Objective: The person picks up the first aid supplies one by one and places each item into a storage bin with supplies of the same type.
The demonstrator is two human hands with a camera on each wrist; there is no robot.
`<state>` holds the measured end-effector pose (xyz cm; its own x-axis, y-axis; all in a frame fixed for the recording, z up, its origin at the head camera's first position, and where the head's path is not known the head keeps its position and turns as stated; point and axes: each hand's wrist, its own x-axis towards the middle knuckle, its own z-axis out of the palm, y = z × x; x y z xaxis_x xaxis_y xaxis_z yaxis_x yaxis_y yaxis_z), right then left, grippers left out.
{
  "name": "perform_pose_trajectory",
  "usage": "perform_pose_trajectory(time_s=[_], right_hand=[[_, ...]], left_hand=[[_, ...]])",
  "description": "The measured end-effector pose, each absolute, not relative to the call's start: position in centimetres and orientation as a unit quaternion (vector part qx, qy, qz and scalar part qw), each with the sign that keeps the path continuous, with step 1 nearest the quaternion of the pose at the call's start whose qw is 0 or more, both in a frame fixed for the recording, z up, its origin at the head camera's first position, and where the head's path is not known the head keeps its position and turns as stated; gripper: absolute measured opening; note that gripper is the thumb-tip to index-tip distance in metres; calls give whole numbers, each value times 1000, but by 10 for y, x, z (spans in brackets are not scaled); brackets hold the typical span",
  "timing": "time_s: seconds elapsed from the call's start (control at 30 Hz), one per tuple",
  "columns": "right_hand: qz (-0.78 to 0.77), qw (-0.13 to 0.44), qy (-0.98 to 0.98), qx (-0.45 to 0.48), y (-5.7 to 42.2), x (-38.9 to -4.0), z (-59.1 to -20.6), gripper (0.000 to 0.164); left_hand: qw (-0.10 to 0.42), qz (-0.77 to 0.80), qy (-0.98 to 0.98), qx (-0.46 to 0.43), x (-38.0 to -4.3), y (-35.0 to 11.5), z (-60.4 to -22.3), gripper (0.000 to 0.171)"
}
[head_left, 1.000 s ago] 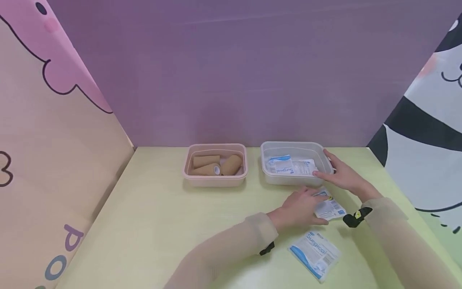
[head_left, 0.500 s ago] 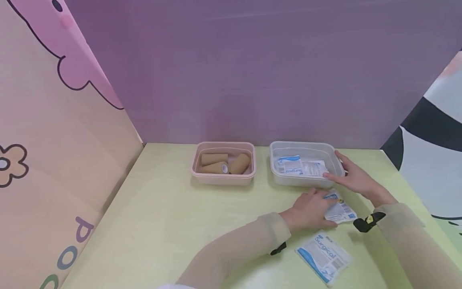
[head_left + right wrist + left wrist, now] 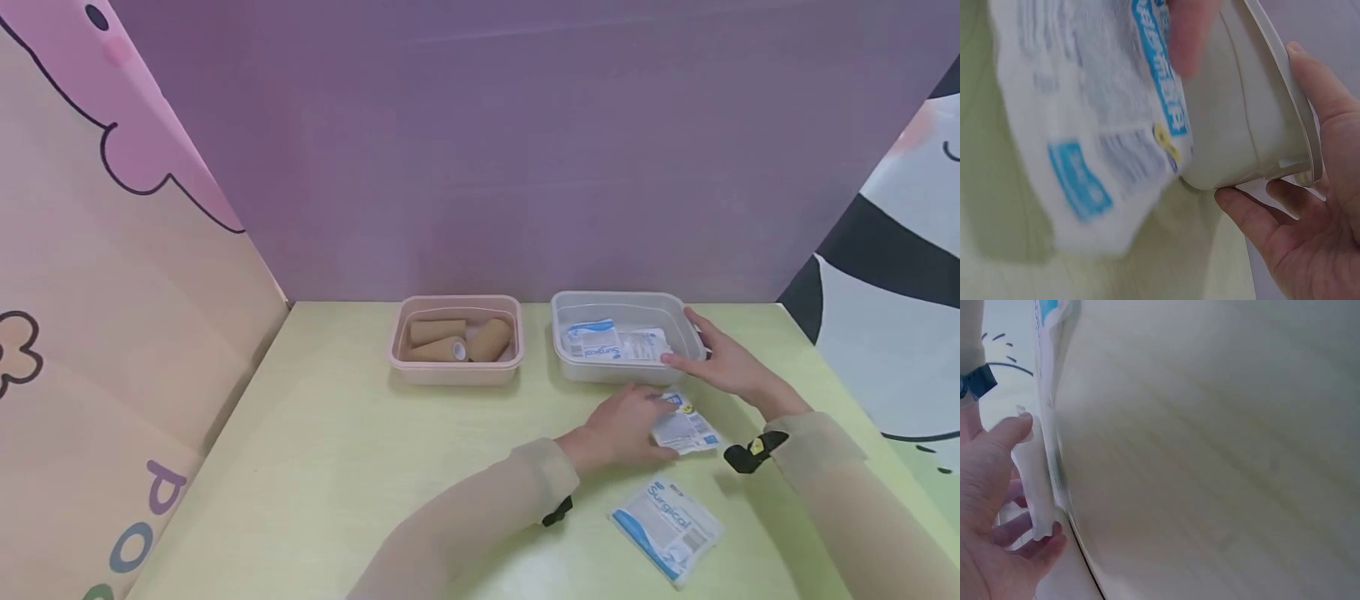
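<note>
My left hand (image 3: 618, 425) pinches a white-and-blue packet (image 3: 685, 429) by its edge, just in front of the pale plastic tub (image 3: 600, 373). In the left wrist view, thumb and fingers lie on opposite edges of that packet (image 3: 1038, 487). With my right hand (image 3: 727, 362) I grip the tub's right end, thumb at the rim; the right wrist view shows fingertips against its outer wall (image 3: 1235, 119). Inside the tub lie similar packets (image 3: 618, 342) printed "Surgical". Another Surgical packet (image 3: 667, 532) lies flat on the table, nearer to me.
Left of the pale tub stands a pink tub (image 3: 456, 377) holding tan rolls (image 3: 491, 340), one showing a white core. A purple panel (image 3: 480, 150) rises behind the table (image 3: 315, 467). Printed panels flank both sides.
The head view has shifted slightly right and then back left. Both hands keep their hold, and the packets and tubs stay about where they were.
</note>
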<state>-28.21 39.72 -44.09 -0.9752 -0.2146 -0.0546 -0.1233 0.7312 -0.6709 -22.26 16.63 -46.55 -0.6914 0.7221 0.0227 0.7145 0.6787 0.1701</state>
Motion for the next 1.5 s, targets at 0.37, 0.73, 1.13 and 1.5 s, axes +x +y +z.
perform_pose_trajectory(time_s=[0.37,0.73,1.13,1.5], right_hand=[[-349,70,930,-92,395,-287,-440,111],[-354,69,927,-98,405,-284,-439,109],[-358,78,926,-95,404,-283,-441,107],[-371,77,921,-94,402,-285,-440,106]], left_hand=[[-19,103,902,420,-225,137,-454,68],[-102,146,862,475,-227,113,-442,68],[-219,243,807,492,-238,91,-433,60],[-218,276,831,432,-256,78,-421,56]])
